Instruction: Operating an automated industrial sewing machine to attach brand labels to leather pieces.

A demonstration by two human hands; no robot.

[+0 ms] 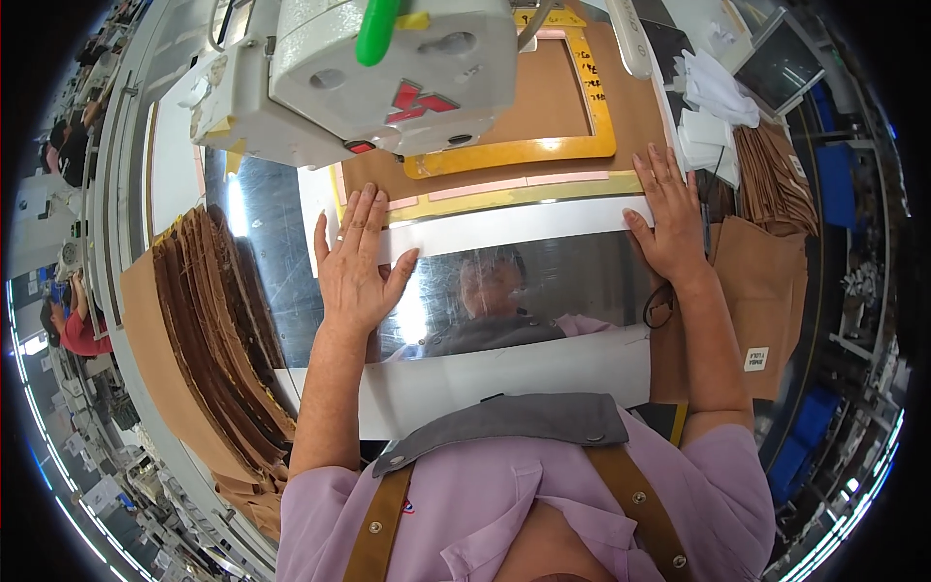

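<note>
My left hand [357, 276] lies flat, thumb apart, with its fingertips on the near left corner of a brown fabric sheet [388, 181] and the white strip [504, 221] along its near side. At the other end, my right hand [669, 218] rests flat with its fingers stretched over the sheet's right edge. Between the hands, a yellowish band with pink strips [567, 180] runs along the sheet. A yellow frame [509, 155] lies on top, partly hidden by the grey-white sewing machine head [388, 87]. Neither hand grips anything.
Shiny metal plate [543, 281] shows before me, with a white sheet [504, 378] at its near edge. Stacked brown pieces stand left [194, 320] and more brown pieces [766, 291] lie right. White cloths [713, 92] and a screen [781, 63] are at the far right.
</note>
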